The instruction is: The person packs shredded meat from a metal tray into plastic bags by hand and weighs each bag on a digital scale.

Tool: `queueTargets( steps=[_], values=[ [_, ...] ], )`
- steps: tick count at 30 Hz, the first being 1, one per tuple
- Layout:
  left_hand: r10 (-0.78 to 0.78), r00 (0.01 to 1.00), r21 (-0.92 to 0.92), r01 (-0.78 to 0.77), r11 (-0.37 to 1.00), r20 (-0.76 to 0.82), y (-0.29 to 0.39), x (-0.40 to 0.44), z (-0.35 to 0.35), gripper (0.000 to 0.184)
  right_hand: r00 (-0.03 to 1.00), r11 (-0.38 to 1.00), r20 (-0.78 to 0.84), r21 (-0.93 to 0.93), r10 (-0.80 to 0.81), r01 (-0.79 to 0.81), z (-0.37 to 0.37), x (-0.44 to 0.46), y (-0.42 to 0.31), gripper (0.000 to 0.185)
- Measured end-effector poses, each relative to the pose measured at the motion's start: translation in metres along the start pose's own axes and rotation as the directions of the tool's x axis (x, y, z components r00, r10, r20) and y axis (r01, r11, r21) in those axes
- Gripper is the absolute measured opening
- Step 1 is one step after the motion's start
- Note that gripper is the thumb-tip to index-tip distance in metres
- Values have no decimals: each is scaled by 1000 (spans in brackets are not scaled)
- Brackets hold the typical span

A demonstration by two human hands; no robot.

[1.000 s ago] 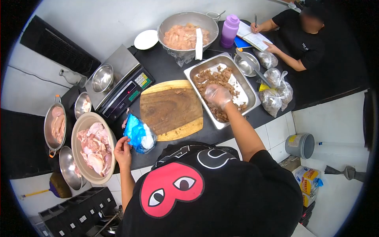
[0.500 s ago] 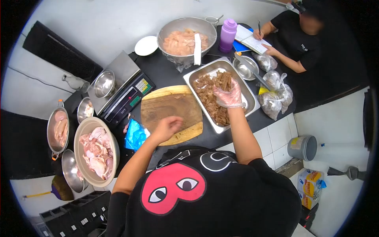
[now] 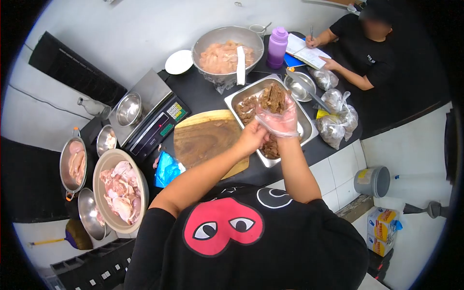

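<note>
The clump of brown meat [image 3: 273,99] lies in the cupped right hand [image 3: 284,116], above the steel tray [image 3: 308,122]; it looks light, soft and crumbly, best cradled from beneath. The left hand [image 3: 252,137] pinches the clear plastic glove [image 3: 278,129] near its cuff, beside the cutting board [image 3: 208,137] on the counter [image 3: 183,92].

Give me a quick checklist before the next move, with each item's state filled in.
1. Right hand loaded: ok, it holds brown meat.
2. Left hand at the glove cuff: ok, fingertips appear to pinch its edge.
3. Metal tray beneath the held meat: ok.
4. Left hand gloved: not ok, it looks bare.
5. Cutting board fully in view: not ok, the left arm covers part.
6. Right-hand grip firm: cannot tell.
</note>
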State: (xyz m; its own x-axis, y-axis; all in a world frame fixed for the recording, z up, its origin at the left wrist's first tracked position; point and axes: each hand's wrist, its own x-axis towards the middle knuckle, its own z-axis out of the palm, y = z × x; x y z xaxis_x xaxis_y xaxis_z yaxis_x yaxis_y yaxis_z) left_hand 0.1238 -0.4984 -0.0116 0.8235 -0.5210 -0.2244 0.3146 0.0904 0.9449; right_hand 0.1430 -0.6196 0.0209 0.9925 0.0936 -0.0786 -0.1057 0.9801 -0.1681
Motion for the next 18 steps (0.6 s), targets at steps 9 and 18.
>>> queueTargets(
  steps=[9, 18],
  values=[
    [-42, 997, -424, 10, 905, -65, -21, -4, -2, 21, 992, 993, 82, 63, 91, -96, -20, -8, 5, 34],
    [-161, 909, -793, 414, 447, 384, -10, -7, -36, 44, 957, 956, 25, 45, 288, -289, -27, -41, 37, 40]
  ],
)
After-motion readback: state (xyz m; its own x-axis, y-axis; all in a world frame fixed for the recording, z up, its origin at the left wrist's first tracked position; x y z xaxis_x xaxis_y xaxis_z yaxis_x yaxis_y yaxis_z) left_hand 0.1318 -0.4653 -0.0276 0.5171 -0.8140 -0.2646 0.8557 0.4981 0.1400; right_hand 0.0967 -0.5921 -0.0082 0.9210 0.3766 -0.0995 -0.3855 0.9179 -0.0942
